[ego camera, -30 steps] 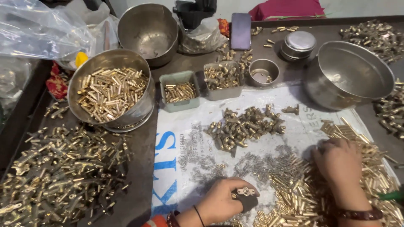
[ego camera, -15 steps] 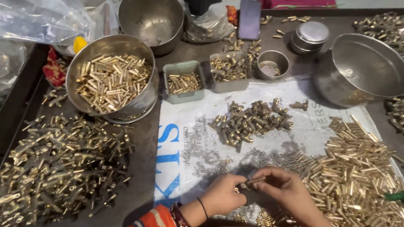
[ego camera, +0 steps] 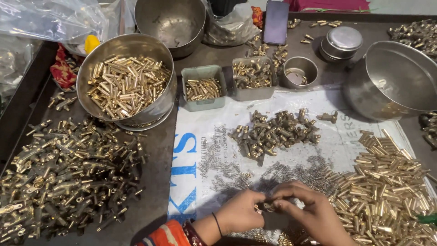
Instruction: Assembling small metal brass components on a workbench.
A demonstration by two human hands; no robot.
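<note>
Two hands, left hand and right hand, are closed together on one small brass part, its direction not clear, beside three brass heaps.

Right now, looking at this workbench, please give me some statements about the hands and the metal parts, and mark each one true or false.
1. Both hands, left hand and right hand, meet over a small brass part. True.
2. The steel bowl at upper left is empty. False: it is full of brass tubes.
3. A heap of brass tubes lies to the right of the hands. True.
4. The phone lies on the white printed sheet. False: it lies on the dark tray, at the far edge.
</note>
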